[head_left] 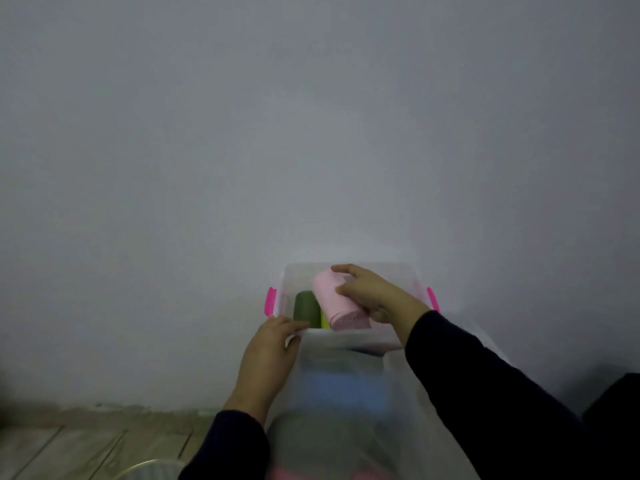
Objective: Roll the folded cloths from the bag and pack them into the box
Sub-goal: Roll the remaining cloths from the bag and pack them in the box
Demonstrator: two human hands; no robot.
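A clear plastic box point(349, 338) with pink latches stands against the wall. Inside it a dark green rolled cloth point(305, 309) stands upright at the left, with a yellow-green roll point(325, 319) beside it. My right hand point(375, 296) grips a pink rolled cloth point(337, 303), tilted over the open top of the box. My left hand point(268, 355) rests on the box's near left corner, fingers on the rim. Below the box, a translucent bag point(346, 410) shows blurred blue and pink cloth through it.
A plain grey wall point(311, 133) fills most of the view right behind the box. Wooden floorboards point(69, 452) show at the bottom left, with the rim of a clear container point(145, 469) at the bottom edge. A dark shape sits at the far right.
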